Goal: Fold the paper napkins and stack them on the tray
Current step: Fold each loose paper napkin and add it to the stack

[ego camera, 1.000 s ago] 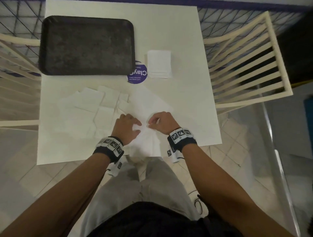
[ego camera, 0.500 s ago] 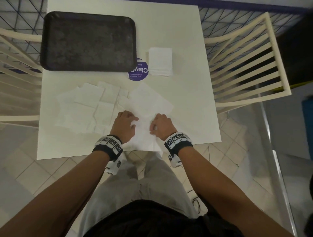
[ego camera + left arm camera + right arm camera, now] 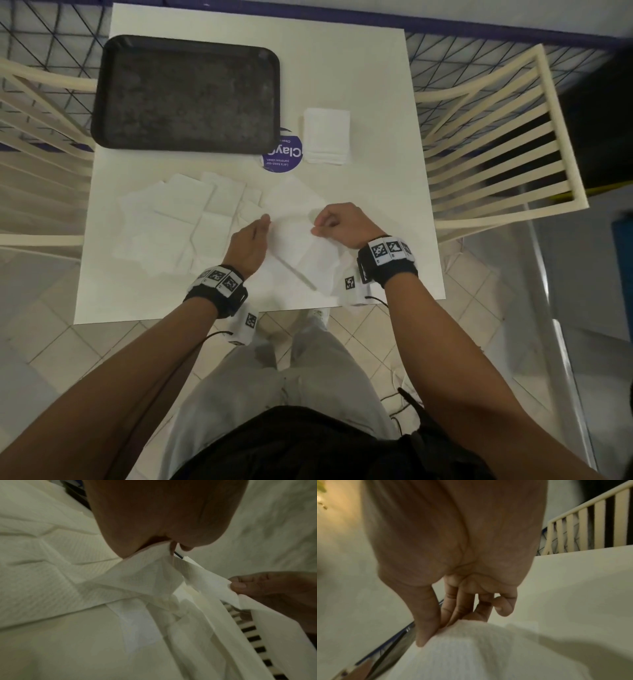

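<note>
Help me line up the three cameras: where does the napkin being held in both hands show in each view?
Head: the napkin lies centre, near the table's front edge, between the left hand and right hand.
Left wrist: napkin at centre, below the palm.
Right wrist: napkin at bottom centre, pinched at its top.
Shared landmark: the slatted chair.

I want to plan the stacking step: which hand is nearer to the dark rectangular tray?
Left. The left hand is below the dark rectangular tray's near right corner; the right hand is farther right, below the folded napkin stack.
</note>
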`<state>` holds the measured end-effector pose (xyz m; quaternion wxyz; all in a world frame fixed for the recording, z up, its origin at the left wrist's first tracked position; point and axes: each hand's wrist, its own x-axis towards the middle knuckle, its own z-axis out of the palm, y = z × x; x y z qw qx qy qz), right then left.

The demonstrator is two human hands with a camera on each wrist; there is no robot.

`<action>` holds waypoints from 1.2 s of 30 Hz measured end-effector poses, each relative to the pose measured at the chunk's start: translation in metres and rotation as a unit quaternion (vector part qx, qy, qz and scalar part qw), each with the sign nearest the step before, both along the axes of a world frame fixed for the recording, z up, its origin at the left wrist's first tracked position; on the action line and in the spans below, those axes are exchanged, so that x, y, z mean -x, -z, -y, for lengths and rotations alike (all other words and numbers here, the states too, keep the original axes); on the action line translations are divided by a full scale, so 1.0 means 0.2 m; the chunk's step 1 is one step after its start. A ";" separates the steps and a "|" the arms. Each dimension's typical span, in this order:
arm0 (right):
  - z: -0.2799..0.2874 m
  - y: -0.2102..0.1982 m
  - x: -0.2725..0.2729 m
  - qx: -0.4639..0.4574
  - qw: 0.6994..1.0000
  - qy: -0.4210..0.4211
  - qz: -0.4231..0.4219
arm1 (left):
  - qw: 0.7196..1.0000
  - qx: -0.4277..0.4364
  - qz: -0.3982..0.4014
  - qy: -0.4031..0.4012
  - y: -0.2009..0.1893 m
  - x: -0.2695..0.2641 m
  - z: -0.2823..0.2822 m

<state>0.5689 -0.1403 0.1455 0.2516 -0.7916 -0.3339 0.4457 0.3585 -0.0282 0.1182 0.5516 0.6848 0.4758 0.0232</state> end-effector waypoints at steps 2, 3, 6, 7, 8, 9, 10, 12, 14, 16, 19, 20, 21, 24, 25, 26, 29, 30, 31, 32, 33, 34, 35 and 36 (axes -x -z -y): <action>-0.02 -0.01 -0.03 -0.028 0.999 0.041 -0.013 | 0.998 0.043 0.003 -0.037 -0.03 -0.02 -0.01; -0.02 -0.01 -0.05 -0.042 0.997 0.059 -0.022 | 0.998 0.046 0.006 -0.043 -0.04 -0.03 -0.01; -0.03 -0.01 -0.09 -0.076 0.991 0.102 -0.033 | 0.999 0.031 0.021 -0.029 -0.02 -0.05 -0.04; -0.04 0.00 -0.10 -0.085 0.989 0.113 -0.030 | 0.999 0.030 0.027 -0.019 -0.02 -0.06 -0.05; -0.04 0.01 -0.10 -0.094 0.987 0.125 -0.028 | 0.999 0.034 0.033 -0.011 -0.01 -0.06 -0.05; -0.05 0.02 -0.10 -0.104 0.985 0.135 -0.029 | 0.998 0.039 0.039 -0.003 -0.02 -0.07 -0.05; -0.06 0.03 -0.09 -0.110 0.983 0.143 -0.030 | 0.998 0.041 0.042 0.003 -0.03 -0.08 -0.05; -0.07 0.04 -0.08 -0.125 0.978 0.160 -0.043 | 0.998 0.041 0.055 0.007 -0.05 -0.10 -0.06; -0.07 0.04 -0.07 -0.137 0.972 0.179 -0.063 | 0.994 0.064 0.083 -0.021 -0.05 -0.12 -0.07; -0.08 0.05 -0.05 -0.137 0.970 0.186 -0.080 | 0.987 0.098 0.111 -0.067 -0.06 -0.13 -0.08; -0.09 0.05 -0.04 -0.131 0.969 0.188 -0.096 | 0.974 0.112 0.150 -0.128 -0.05 -0.13 -0.10; -0.09 0.04 -0.03 -0.120 0.970 0.185 -0.101 | 0.972 0.111 0.155 -0.140 -0.05 -0.13 -0.11; -0.09 0.04 -0.03 -0.105 0.973 0.177 -0.101 | 0.970 0.109 0.156 -0.149 -0.05 -0.14 -0.12; -0.11 0.04 -0.02 -0.063 0.984 0.144 -0.088 | 0.968 0.109 0.159 -0.159 -0.05 -0.14 -0.16; -0.12 0.05 -0.02 -0.057 0.986 0.137 -0.081 | 0.965 0.120 0.167 -0.164 -0.05 -0.14 -0.16; -0.13 0.05 -0.01 -0.055 0.987 0.133 -0.075 | 0.961 0.137 0.174 -0.167 -0.06 -0.14 -0.16; -0.15 0.05 0.00 -0.059 0.988 0.130 -0.061 | 0.954 0.186 0.180 -0.154 -0.06 -0.12 -0.16; -0.15 0.05 0.00 -0.064 0.987 0.133 -0.062 | 0.953 0.195 0.177 -0.148 -0.06 -0.12 -0.16; -0.16 0.06 0.00 -0.071 0.986 0.134 -0.063 | 0.954 0.197 0.174 -0.142 -0.05 -0.11 -0.16; -0.16 0.06 0.00 -0.074 0.986 0.134 -0.062 | 0.957 0.193 0.170 -0.137 -0.05 -0.10 -0.16; -0.16 0.05 0.00 -0.074 0.986 0.135 -0.060 | 0.960 0.185 0.166 -0.132 -0.04 -0.10 -0.17; -0.16 0.05 0.00 -0.074 0.986 0.135 -0.058 | 0.963 0.175 0.162 -0.128 -0.04 -0.10 -0.17; -0.16 0.05 0.00 -0.076 0.987 0.131 -0.059 | 0.965 0.165 0.159 -0.125 -0.04 -0.10 -0.17; -0.16 0.05 0.00 -0.076 0.987 0.129 -0.061 | 0.967 0.157 0.157 -0.124 -0.03 -0.09 -0.18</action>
